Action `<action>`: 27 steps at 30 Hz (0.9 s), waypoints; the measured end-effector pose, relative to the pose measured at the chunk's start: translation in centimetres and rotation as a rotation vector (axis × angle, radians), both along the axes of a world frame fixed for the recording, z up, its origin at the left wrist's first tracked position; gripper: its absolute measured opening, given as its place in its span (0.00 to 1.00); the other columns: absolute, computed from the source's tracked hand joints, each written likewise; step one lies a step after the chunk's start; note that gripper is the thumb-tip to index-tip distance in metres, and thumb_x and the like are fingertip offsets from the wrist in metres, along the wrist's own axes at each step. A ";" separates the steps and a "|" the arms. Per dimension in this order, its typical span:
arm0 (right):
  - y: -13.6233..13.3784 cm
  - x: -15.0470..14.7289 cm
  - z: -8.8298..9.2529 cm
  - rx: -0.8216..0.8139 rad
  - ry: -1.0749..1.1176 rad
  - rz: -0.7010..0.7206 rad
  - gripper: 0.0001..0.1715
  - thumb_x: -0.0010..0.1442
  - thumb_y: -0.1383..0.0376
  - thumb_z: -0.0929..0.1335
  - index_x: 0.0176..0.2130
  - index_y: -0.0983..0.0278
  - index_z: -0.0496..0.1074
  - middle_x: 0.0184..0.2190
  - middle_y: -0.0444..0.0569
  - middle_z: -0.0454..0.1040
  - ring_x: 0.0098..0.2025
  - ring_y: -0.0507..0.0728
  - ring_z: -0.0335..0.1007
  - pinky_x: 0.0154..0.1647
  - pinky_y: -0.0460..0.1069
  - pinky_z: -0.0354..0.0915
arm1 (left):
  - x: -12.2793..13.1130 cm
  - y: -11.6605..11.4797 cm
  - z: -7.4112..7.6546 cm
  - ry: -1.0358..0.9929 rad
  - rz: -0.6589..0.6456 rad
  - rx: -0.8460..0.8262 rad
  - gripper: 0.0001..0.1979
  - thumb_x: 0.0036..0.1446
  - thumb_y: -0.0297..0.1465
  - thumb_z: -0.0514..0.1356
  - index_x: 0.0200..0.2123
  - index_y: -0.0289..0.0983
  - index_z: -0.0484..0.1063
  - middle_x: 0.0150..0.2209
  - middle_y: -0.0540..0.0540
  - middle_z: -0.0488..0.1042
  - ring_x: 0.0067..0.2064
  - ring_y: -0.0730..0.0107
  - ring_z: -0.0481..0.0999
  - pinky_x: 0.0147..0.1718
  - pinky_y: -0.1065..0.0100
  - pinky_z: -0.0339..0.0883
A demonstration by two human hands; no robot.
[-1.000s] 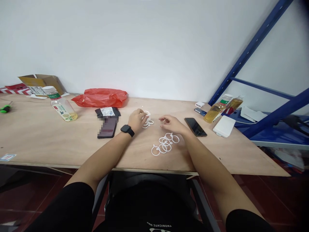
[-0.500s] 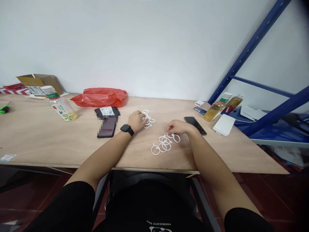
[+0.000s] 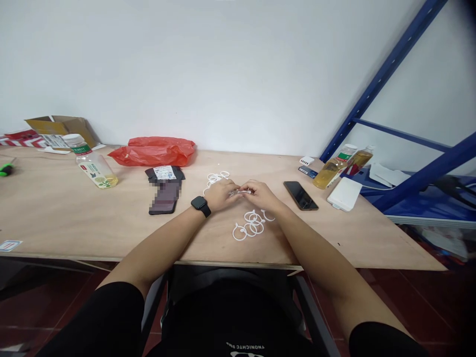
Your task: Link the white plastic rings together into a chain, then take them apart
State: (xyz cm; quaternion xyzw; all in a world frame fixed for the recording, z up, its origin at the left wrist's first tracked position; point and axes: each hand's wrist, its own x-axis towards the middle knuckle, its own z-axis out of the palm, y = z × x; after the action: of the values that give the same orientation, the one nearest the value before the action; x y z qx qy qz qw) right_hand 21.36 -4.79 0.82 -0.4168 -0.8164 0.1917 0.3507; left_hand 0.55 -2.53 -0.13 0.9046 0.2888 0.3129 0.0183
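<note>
A head-worn camera looks forward and down at the hands (image 3: 220,195) and table (image 3: 74,213), wall (image 3: 238,74) beyond.

Two hands (image 3: 222,196) (image 3: 262,195) are at centre, among several white rings (image 3: 243,229) (too overlapped to count). One bottle (image 3: 92,167) sits at nine o'clock, two bottles (image 3: 327,173) (image 3: 359,161) at three, one red bag (image 3: 154,152) near ten.

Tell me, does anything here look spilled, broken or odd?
One thing: blocky squares hide part of the dark item left of the watch, as if the picture were masked. The leftmost bottle looks tilted, perhaps from the lens. White rings lie loose; I see no spill or damage.
</note>
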 end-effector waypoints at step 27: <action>-0.6 -0.4 0.3 -0.156 0.132 -0.004 0.15 0.57 0.63 0.66 0.42 0.63 0.79 0.36 0.49 0.80 0.35 0.54 0.73 0.37 0.47 0.66 | 0.0 -0.5 0.0 -0.012 0.041 -0.255 0.21 0.67 0.43 0.51 0.32 0.37 0.77 0.27 0.48 0.76 0.29 0.71 0.71 0.29 0.70 0.57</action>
State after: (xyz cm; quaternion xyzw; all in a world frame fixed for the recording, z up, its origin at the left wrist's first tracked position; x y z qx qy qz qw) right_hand 21.00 -5.40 1.10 -0.4309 -0.7733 0.2812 0.3705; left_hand 0.50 -3.04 -0.13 0.8869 0.3447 0.2793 0.1287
